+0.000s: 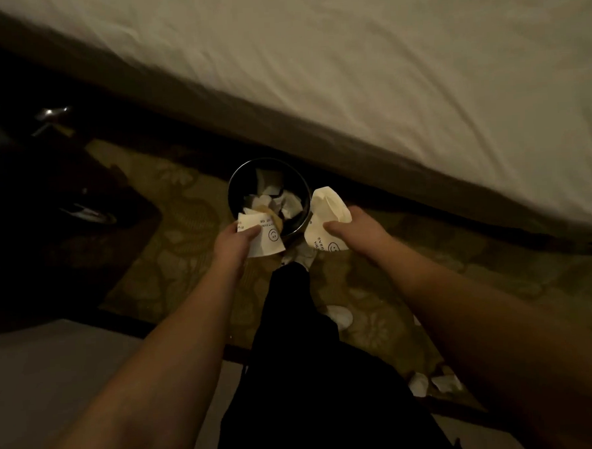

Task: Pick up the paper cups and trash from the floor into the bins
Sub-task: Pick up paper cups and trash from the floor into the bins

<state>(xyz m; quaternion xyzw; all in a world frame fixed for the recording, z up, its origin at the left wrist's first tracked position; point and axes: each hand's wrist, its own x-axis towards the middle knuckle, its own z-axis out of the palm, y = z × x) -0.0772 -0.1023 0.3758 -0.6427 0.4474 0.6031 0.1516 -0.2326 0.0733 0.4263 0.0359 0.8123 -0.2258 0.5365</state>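
A round dark bin (233,193) stands on the patterned carpet beside the bed, with crumpled white paper inside. My left hand (232,243) grips a squashed white paper cup (266,238) with a smiley print, held over the bin's near rim. My right hand (353,230) grips a second crushed white cup (325,212) just right of the bin. More white trash lies on the floor: a piece (340,316) by my leg and scraps (433,383) at lower right.
A bed with a white sheet (382,65) fills the upper right, its dark base running diagonally behind the bin. Dark furniture (47,220) stands at left. My dark-trousered leg (294,344) reaches toward the bin. A pale floor strip (55,374) lies at lower left.
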